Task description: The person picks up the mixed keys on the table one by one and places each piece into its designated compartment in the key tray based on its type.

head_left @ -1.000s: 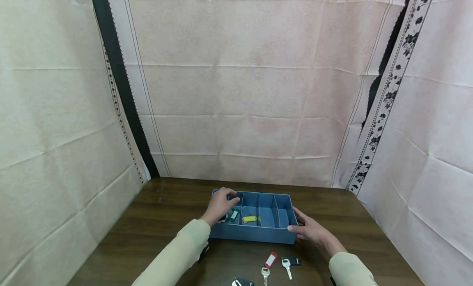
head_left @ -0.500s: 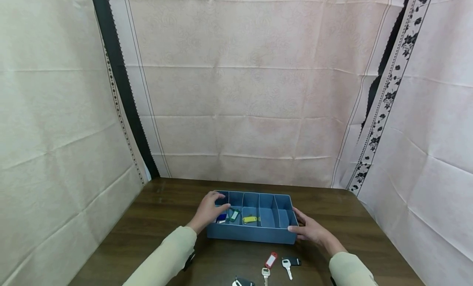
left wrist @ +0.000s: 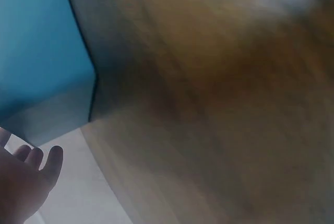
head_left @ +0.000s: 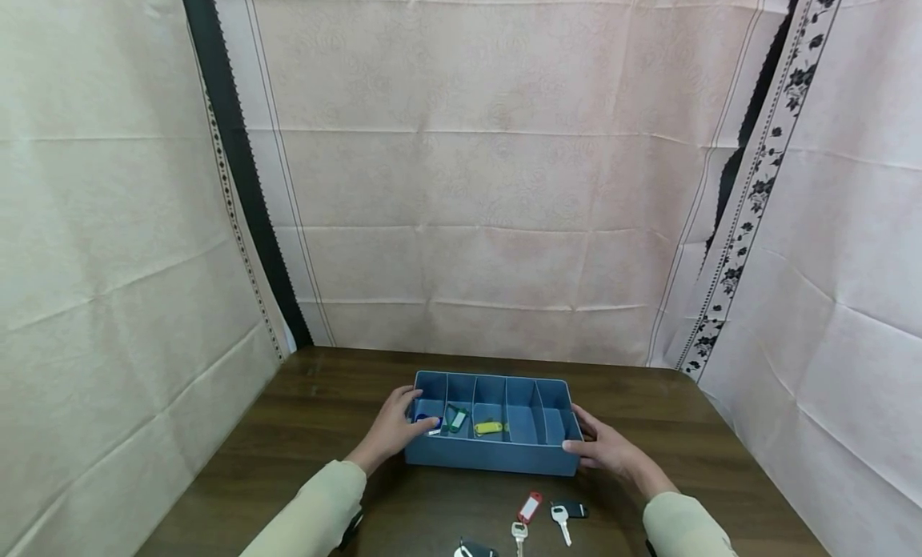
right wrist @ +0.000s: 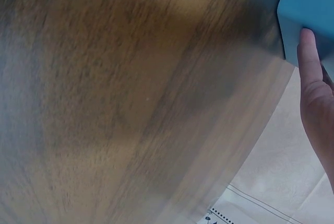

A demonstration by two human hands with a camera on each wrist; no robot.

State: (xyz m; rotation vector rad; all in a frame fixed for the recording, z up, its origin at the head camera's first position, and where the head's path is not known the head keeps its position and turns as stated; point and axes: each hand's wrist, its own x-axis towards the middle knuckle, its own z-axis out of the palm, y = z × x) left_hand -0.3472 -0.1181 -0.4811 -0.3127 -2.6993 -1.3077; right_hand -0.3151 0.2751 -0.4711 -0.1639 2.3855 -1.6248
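Note:
A blue compartment box (head_left: 493, 458) stands on the table. In its left compartments lie a blue key tag (head_left: 434, 430), a green key tag (head_left: 458, 419) and a yellow key tag (head_left: 488, 427), one in each. My left hand (head_left: 391, 429) is at the box's left end, fingers spread, thumb over the front left corner; in the left wrist view its fingers (left wrist: 54, 162) look apart from the end wall. My right hand (head_left: 608, 449) holds the right end, thumb at the front corner, fingers partly hidden along the side; the right wrist view shows one straight digit against the wall.
In front of the box lie a red key tag (head_left: 529, 507) with a key (head_left: 519, 531), a black key tag (head_left: 575, 509) with a key (head_left: 561, 521), and a dark tag (head_left: 479, 550) cut off by the frame. Pale curtains (head_left: 461, 181) surround the brown wooden table (head_left: 346, 365).
My left hand has drawn back from above the left compartments to the box's left end, uncovering the blue key tag. The right hand has stayed in place.

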